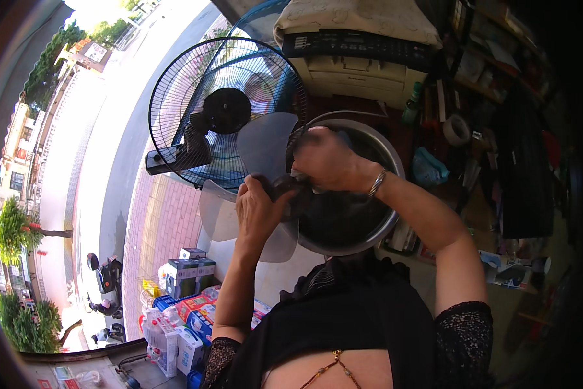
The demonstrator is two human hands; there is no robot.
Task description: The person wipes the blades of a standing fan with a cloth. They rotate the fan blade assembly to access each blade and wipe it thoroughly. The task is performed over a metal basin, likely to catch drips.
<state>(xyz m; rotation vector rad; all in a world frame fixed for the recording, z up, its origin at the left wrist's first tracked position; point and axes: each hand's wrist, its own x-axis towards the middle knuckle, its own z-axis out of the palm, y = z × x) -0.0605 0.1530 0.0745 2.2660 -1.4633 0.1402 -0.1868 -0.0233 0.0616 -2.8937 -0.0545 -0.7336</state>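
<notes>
My left hand point(256, 206) is closed around the dark hub of a translucent grey fan blade point(265, 142). The blade's wide vanes spread up and down to the left, overlapping the near left rim of a round metal basin point(395, 150). My right hand point(330, 159), with a twisted bracelet at its wrist, is curled close to the hub above the basin. A small pale scrap shows at its fingertips, too blurred to name. Just beyond, to the left, stands the fan's black wire grille point(168, 84) with its round motor point(226, 110).
A printer point(356, 68) draped with a cloth point(356, 16) stands behind the basin. To the right are a green bottle point(412, 102), a tape roll point(456, 129) and a blue bag point(429, 166). Boxes point(191, 275) and packages are stacked at lower left, beside the street.
</notes>
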